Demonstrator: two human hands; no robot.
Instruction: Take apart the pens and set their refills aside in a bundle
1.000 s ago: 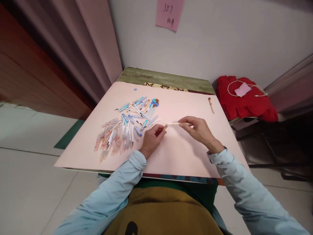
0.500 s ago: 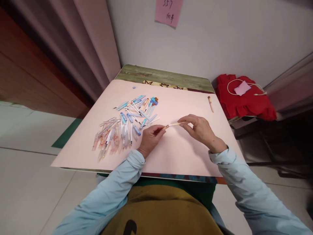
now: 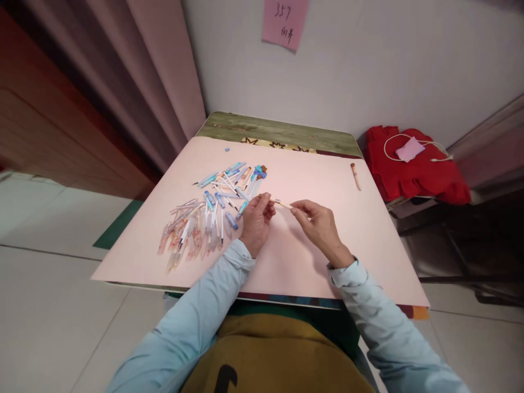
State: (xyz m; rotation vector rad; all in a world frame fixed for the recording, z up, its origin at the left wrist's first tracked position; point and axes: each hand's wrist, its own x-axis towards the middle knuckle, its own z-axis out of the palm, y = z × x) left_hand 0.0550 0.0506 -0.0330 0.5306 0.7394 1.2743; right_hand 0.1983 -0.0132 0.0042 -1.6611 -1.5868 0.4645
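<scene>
Between my two hands is a slim, pale peach pen (image 3: 283, 204), held level just above the table. My left hand (image 3: 257, 222) pinches its left end, and the fingers hide that tip. The right end sits in the closed thumb and fingertips of my right hand (image 3: 317, 222). Left of my hands lies a loose pile of white pen refills (image 3: 222, 222), blue pen parts (image 3: 230, 219) and clear peach-tinted barrels (image 3: 186, 232). Blue and brown figure-shaped caps (image 3: 259, 172) top the pile's far side.
One brown-topped pen (image 3: 356, 176) lies apart at the table's far right. A small blue piece (image 3: 227, 149) rests near the back edge of the pink table cover (image 3: 311, 267). Beyond the right edge are a red cloth-covered stool (image 3: 409, 180) and a white cable (image 3: 388, 148).
My hands have come closer together, and the white length that showed between them is now covered by peach barrel. The left hand has turned upward; the right has shifted left.
</scene>
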